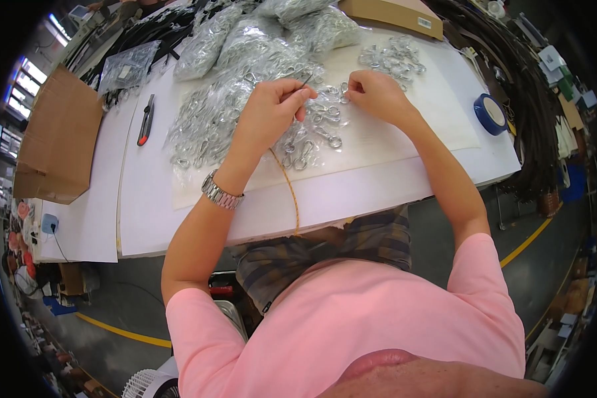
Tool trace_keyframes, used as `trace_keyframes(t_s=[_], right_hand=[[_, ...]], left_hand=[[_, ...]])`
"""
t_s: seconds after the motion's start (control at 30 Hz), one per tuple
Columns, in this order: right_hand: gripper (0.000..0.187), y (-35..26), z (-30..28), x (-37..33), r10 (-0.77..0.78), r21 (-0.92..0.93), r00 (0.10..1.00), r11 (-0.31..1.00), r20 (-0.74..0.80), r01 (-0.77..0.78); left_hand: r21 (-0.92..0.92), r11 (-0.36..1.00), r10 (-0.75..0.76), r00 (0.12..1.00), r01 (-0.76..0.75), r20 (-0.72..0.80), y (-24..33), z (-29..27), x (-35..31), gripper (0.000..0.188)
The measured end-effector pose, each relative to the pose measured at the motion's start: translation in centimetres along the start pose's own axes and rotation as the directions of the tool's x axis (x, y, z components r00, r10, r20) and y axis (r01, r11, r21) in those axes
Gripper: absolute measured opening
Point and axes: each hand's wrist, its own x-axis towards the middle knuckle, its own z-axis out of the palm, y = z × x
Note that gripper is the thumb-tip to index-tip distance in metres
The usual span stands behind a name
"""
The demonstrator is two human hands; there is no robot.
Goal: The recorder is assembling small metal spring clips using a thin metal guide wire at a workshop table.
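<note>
My left hand (272, 109), with a metal watch at the wrist, is closed around a thin dark pointed rod (306, 81); most of the rod is hidden by the fingers. A yellow-orange cord (290, 187) runs from below this hand over the table's front edge. To its right, my right hand (376, 94) is curled in a pinch, its fingertips at a small silver snap hook (344, 91). Beneath and between the hands spreads a pile of silver snap hooks (205, 119), many in clear plastic. Several loose hooks (328, 138) lie nearest me.
Bulging clear bags (252, 40) stand behind the pile. A smaller hook heap (395, 56) lies at the back right, near a cardboard box (398, 16). A utility knife (146, 121) and tall carton (60, 136) are left; blue tape (490, 114) sits right, beside dark straps (530, 119).
</note>
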Motion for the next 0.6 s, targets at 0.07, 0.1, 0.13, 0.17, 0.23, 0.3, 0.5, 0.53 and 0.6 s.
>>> trace_keyframes(t_s=[0.07,0.1,0.13,0.17,0.23,0.3,0.5,0.53,0.6], right_hand=[[0.021,0.5,-0.4,0.3,0.030,0.155,0.999,0.987,-0.023,-0.026],[0.018,0.6,-0.5,0.5,0.068,0.308,0.997,0.950,-0.041,-0.052],[0.018,0.4,-0.5,0.6,0.065,0.306,0.997,0.951,-0.040,-0.050],[0.016,0.3,-0.6,0.7,0.020,0.596,1.000,0.803,0.015,-0.025],[0.014,-0.6,-1.0,0.9,-0.047,0.823,0.997,0.567,0.055,-0.019],[0.013,-1.9,-2.0,0.1,-0.288,0.871,0.949,0.490,0.127,0.032],[0.017,-3.8,-1.7,-0.9,-0.296,0.866,0.905,0.481,0.305,-0.135],[0.017,-4.1,-1.6,-1.0,-0.297,0.867,0.905,0.479,0.304,-0.134],[0.018,-4.7,-1.3,-1.1,-0.171,0.897,0.905,0.293,0.390,-0.332]], left_hand=[[-0.033,0.999,-0.009,1.000,0.009,-0.012,0.2,-0.2,0.0,0.023],[-0.066,0.998,-0.017,1.000,0.016,-0.020,0.3,-0.2,0.0,0.023],[-0.067,0.998,-0.018,1.000,0.016,-0.023,0.2,-0.2,0.0,0.023],[-0.110,0.994,-0.031,0.998,0.025,-0.054,0.1,0.0,0.1,0.025],[-0.151,0.988,-0.048,0.995,0.034,-0.090,0.1,-0.3,0.0,0.027],[-0.335,0.931,-0.139,0.990,0.144,0.037,0.5,-0.5,0.0,0.031],[-0.345,0.925,-0.118,0.984,0.158,0.136,-0.6,-0.5,0.4,0.026],[-0.343,0.926,-0.119,0.984,0.159,0.136,-0.4,-0.3,0.2,0.026],[-0.221,0.975,-0.018,0.992,-0.009,-0.123,0.1,-0.1,0.0,0.022]])
